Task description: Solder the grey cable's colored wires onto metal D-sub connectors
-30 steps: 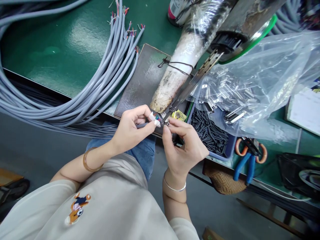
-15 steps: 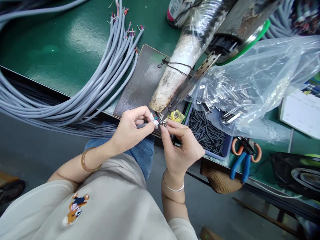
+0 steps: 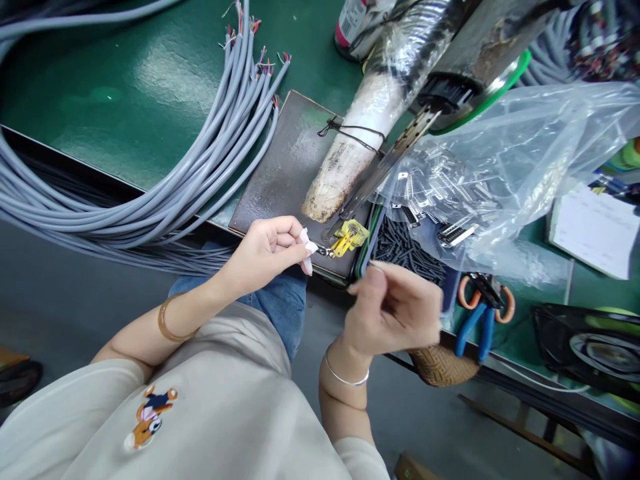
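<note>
My left hand [image 3: 267, 257], with white wraps on its fingertips, is closed in a pinch on a cable's wired end. A small metal-and-black connector [image 3: 327, 252] shows just beyond its fingertips, at the front edge of the dark board [image 3: 273, 167]. A yellow piece [image 3: 350, 239], like a scrap of sponge, lies close by the connector. My right hand [image 3: 395, 307] is slightly blurred, thumb and fingers pinched together, over the near side of a tray of short black tubes [image 3: 405, 250]. What its fingertips hold, if anything, I cannot make out.
A soldering iron [image 3: 410, 137] slants down above the board beside a plastic-wrapped white pipe [image 3: 345, 153]. Grey cables [image 3: 210, 160] curve along the left. A clear bag [image 3: 540, 153] holds metal connectors; pliers [image 3: 477, 327] lie at the right edge near a white paper [image 3: 595, 230].
My right hand has left the connector and moved right and toward me, over the tube tray. My left hand stays nearly in place, still pinching the cable end.
</note>
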